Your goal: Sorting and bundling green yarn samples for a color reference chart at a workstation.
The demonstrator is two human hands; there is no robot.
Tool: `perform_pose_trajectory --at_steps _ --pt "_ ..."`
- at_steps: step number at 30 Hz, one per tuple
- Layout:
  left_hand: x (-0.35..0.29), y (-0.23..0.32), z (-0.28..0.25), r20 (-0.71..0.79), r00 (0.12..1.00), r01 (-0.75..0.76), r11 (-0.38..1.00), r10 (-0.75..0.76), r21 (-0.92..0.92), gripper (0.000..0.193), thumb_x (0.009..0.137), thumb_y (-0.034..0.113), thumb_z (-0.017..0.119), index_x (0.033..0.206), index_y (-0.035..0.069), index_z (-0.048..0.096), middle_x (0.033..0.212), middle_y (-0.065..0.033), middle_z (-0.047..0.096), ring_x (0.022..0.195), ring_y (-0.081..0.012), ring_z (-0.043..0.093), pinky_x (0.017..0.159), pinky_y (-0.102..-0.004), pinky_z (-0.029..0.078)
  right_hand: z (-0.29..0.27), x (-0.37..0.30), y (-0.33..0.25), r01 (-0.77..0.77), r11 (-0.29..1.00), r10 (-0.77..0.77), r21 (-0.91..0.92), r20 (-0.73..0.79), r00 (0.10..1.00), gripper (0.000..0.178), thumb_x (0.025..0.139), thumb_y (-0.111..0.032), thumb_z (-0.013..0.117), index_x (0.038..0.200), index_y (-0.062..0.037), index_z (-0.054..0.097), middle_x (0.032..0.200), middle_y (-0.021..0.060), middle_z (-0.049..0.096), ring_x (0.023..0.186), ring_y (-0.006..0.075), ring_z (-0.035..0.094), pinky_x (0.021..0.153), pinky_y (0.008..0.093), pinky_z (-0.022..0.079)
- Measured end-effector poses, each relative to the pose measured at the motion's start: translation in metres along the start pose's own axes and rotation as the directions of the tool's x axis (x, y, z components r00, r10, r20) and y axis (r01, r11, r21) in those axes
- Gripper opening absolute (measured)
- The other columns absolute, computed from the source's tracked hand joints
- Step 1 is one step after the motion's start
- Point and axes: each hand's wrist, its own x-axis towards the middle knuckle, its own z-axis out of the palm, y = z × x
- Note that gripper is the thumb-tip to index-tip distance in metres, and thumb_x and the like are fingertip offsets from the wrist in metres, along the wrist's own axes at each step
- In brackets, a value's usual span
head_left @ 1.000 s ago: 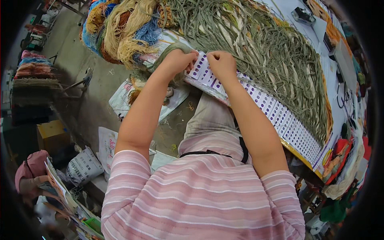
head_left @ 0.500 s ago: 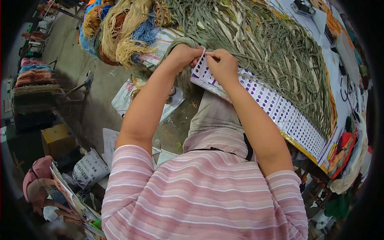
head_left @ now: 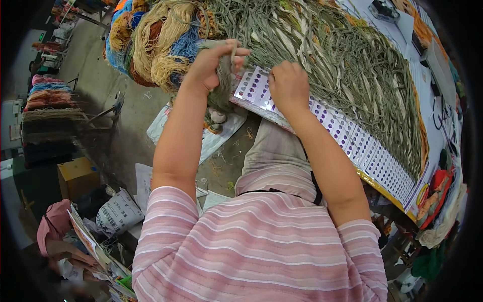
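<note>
A hank of grey-green yarn (head_left: 220, 93) hangs from my left hand (head_left: 209, 68), draped between thumb and fingers and reaching below the palm. The fingers of this hand are somewhat blurred. Over the left end of a long white card with rows of purple-ringed holes (head_left: 342, 128), my right hand (head_left: 290, 89) is closed, knuckles up. Whatever its fingertips pinch is hidden from view. Beyond both hands, a wide layer of grey-green yarn strands (head_left: 342, 65) mixed with pale ones covers the table along the card's far edge.
Beige, blue and brown yarn hanks (head_left: 166, 40) are heaped at the table's left end. White sheeting (head_left: 221, 138) lies on the floor below. Another person in pink (head_left: 55, 221) is at lower left, near a cardboard box (head_left: 78, 176). Red and cream yarn (head_left: 435, 183) hangs at right.
My hands have separated; before, they met at the card's left corner around a strand. The left moved left and up with the yarn, while the right shifted slightly right and down.
</note>
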Motion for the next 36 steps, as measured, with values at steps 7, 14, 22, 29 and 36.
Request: perform_pose_trajectory --at_steps 7,14,22,29,36 --pt "0.004 -0.027 0.019 0.323 0.937 -0.11 0.769 -0.131 0.63 0.018 0.082 -0.003 0.06 0.085 0.007 0.046 0.08 -0.0042 0.057 0.056 -0.0114 0.056 0.054 -0.0249 0.044 0.004 0.013 0.011 0.11 0.964 -0.071 0.24 -0.166 0.984 0.012 0.08 -0.013 0.06 0.09 -0.0087 0.055 0.09 0.009 0.054 0.091 0.0303 0.051 0.081 0.0407 0.04" --pt "0.013 -0.003 -0.011 0.227 0.974 -0.091 0.923 0.004 0.373 0.021 0.086 0.004 0.063 0.077 0.011 0.046 0.081 -0.0022 0.059 0.069 -0.0132 0.059 0.061 -0.0257 0.047 0.016 0.001 0.016 0.071 0.984 -0.064 0.165 -0.048 0.997 0.028 0.076 -0.009 0.057 0.103 -0.0047 0.057 0.1 0.0112 0.056 0.1 0.03 0.051 0.089 0.0393 0.042" --pt "0.026 0.003 -0.017 0.229 0.973 -0.031 0.981 -0.013 0.189 0.017 0.085 0.004 0.062 0.079 0.011 0.048 0.078 -0.0034 0.059 0.071 -0.0144 0.059 0.063 -0.0264 0.048 0.018 0.002 0.015 0.018 0.987 -0.015 0.161 -0.02 1.0 0.03 0.075 -0.007 0.059 0.105 -0.0043 0.057 0.102 0.0113 0.055 0.101 0.0305 0.05 0.089 0.0392 0.043" --pt "0.044 0.095 -0.086 0.027 0.997 -0.08 0.993 0.078 0.092 0.021 0.085 0.007 0.061 0.074 0.01 0.043 0.057 0.0029 0.039 0.046 -0.0077 0.037 0.041 -0.0217 0.031 0.02 0.0 0.013 0.029 0.99 -0.019 0.141 -0.071 0.997 0.024 0.073 -0.009 0.058 0.097 -0.0054 0.056 0.099 0.0095 0.054 0.098 0.027 0.052 0.087 0.0377 0.045" --pt "0.085 0.197 -0.079 -0.25 0.915 -0.303 0.948 0.317 0.095 0.02 0.092 0.002 0.049 0.077 0.006 0.036 0.062 -0.0002 0.03 0.048 -0.0111 0.027 0.043 -0.0248 0.026 0.021 0.001 0.016 0.029 0.989 -0.018 0.146 -0.077 0.997 0.022 0.074 -0.009 0.058 0.095 -0.0058 0.056 0.097 0.0092 0.054 0.096 0.0267 0.052 0.086 0.0371 0.045"
